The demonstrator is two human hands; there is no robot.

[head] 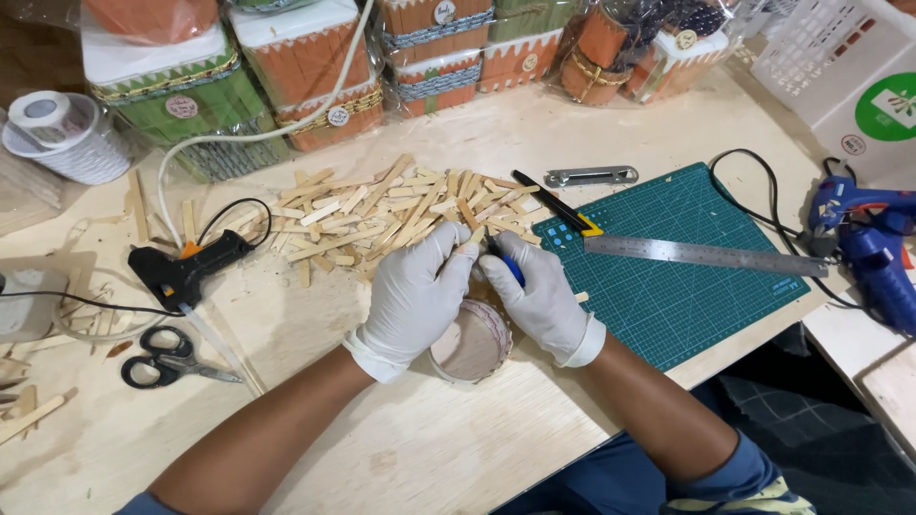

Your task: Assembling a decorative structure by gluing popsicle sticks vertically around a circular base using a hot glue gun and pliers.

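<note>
left hand (pixel 412 291) pinches wooden stick (pixel 474 236) | right hand (pixel 536 291) grips blue pen (pixel 510 267)

Small round container (pixel 470 345), open end up, pale wooden stick (pixel 474 236) at its rim, blue-handled tool (pixel 511 269) alongside
</note>
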